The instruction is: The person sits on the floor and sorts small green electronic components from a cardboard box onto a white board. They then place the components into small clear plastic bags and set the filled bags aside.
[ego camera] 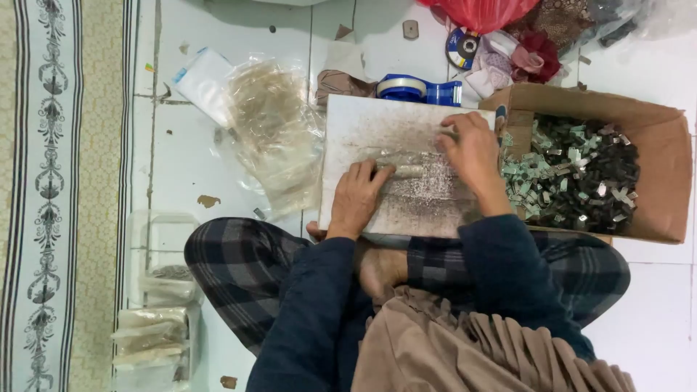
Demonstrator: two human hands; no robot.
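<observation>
A white, scuffed board (pixel 370 131) rests across my lap, and a patch of small silvery metal pieces (pixel 428 185) lies on it. My left hand (pixel 359 196) lies flat on the board with its fingers spread beside that patch. My right hand (pixel 472 156) presses down on the board's right part, fingers curled over a short row of the pieces near the top edge. I cannot tell whether those fingers pinch anything.
A cardboard box (pixel 653 131) full of small dark and pale green parts (pixel 573 174) stands right of the board. Crumpled clear plastic bags (pixel 272 131) lie to the left. A blue tape dispenser (pixel 421 88), a red bag (pixel 483 13), clear containers (pixel 160 268) and a patterned rug (pixel 58 196) surround me.
</observation>
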